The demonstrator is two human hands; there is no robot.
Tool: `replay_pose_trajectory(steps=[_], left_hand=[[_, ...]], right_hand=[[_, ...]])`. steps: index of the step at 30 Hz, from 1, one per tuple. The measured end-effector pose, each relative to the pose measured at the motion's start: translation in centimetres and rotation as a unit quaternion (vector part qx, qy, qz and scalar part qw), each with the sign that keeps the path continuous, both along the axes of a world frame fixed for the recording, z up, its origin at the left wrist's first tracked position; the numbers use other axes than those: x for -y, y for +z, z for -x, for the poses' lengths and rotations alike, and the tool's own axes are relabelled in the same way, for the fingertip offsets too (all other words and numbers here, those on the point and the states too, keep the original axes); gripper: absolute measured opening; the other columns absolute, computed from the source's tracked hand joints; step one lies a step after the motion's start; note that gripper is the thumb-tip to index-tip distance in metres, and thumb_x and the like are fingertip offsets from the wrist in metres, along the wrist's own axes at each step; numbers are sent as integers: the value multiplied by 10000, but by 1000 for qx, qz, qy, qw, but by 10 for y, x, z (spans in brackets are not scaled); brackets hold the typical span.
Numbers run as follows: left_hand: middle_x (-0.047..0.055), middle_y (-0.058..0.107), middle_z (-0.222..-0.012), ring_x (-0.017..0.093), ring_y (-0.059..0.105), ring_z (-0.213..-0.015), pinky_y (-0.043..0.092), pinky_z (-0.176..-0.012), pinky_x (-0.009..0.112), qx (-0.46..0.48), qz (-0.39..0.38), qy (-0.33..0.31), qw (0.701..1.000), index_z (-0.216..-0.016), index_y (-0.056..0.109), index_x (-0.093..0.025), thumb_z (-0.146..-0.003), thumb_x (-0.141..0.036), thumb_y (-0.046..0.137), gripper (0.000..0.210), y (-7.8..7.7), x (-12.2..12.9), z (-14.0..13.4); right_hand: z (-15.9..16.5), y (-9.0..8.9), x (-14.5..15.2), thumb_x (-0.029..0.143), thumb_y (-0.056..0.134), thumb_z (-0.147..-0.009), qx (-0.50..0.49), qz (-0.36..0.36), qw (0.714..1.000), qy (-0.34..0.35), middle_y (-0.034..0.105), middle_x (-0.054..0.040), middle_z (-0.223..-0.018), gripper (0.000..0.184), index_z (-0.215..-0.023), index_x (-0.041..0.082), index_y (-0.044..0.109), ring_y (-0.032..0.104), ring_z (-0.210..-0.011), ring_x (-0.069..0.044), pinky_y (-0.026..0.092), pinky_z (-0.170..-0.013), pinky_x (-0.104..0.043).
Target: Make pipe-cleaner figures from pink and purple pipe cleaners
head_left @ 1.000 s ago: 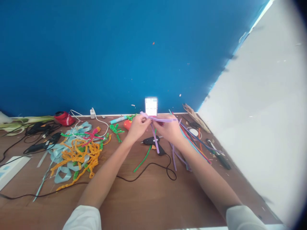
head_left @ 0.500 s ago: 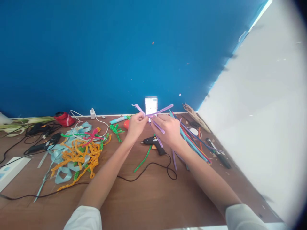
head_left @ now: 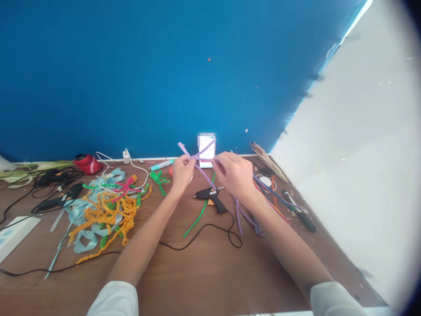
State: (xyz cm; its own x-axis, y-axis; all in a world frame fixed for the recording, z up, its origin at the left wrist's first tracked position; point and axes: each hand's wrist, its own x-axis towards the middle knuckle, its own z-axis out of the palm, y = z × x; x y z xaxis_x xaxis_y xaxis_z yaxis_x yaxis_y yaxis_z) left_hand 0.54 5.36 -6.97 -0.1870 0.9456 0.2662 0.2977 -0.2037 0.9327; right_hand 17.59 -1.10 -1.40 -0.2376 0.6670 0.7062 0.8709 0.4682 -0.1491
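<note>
Purple pipe cleaners (head_left: 205, 175), crossed and joined near one point, hang above the table between my hands. My left hand (head_left: 183, 172) pinches them at the crossing, with a short looped end sticking up past the fingers. With thumb and fingertips closed, my right hand (head_left: 234, 172) grips the end of one strand stretched sideways from that crossing. Two other strands spread free, one up in front of the lit phone (head_left: 206, 160), one down toward the black glue gun (head_left: 212, 197). A green pipe cleaner (head_left: 196, 223) lies partly under the glue gun.
Orange pipe cleaners (head_left: 112, 210) and light blue ribbon (head_left: 86, 240) are heaped at left, beside a green pipe-cleaner figure (head_left: 159, 181). Coloured pipe cleaners (head_left: 276, 206) and a black-handled tool (head_left: 304, 218) lie at right. A white power strip (head_left: 16, 232) sits far left.
My hands have moved apart, the right one a little to the right. One purple strand is now pulled straight between them, and the crossing has shifted left with my left hand.
</note>
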Motion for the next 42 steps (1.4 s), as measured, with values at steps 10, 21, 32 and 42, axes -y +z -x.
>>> replay_pose_trajectory(steps=[10, 21, 32, 42], left_hand=[[-65, 469, -479, 107, 466, -447, 318, -466, 214, 38, -11, -67, 997, -694, 542, -200, -802, -278, 532, 133, 1, 3, -2], [-68, 429, -476, 89, 425, -434, 311, -458, 218, 54, 9, 6, 998, -634, 542, -188, -764, -266, 548, 151, 6, -2, 7], [-68, 406, -481, 72, 394, -423, 289, -428, 207, 175, 42, -96, 979, -659, 524, -184, -782, -279, 549, 157, 10, 10, -13], [-29, 592, -645, 86, 524, -514, 352, -470, 199, 129, 80, -284, 947, -847, 562, -190, -811, -321, 582, 138, 16, 18, -14]], right_hand=[[-6, 6, 0, 325, 486, -977, -103, -10, 994, -46, 668, -39, -739, 245, -799, 210, 609, 573, -689, -166, 340, -621, -302], [-12, 14, 6, 320, 482, -977, -156, -45, 986, -42, 634, -39, -687, 263, -765, 217, 599, 570, -671, -171, 392, -662, -319], [0, -15, -16, 275, 548, -913, 8, 166, 983, 73, 738, -51, -976, 402, -1314, 242, 559, 647, -759, -191, 342, -601, -280], [-2, -8, -14, 307, 420, -1023, -104, 101, 985, 97, 734, -61, -928, 285, -973, 209, 683, 648, -822, -185, 394, -699, -269]])
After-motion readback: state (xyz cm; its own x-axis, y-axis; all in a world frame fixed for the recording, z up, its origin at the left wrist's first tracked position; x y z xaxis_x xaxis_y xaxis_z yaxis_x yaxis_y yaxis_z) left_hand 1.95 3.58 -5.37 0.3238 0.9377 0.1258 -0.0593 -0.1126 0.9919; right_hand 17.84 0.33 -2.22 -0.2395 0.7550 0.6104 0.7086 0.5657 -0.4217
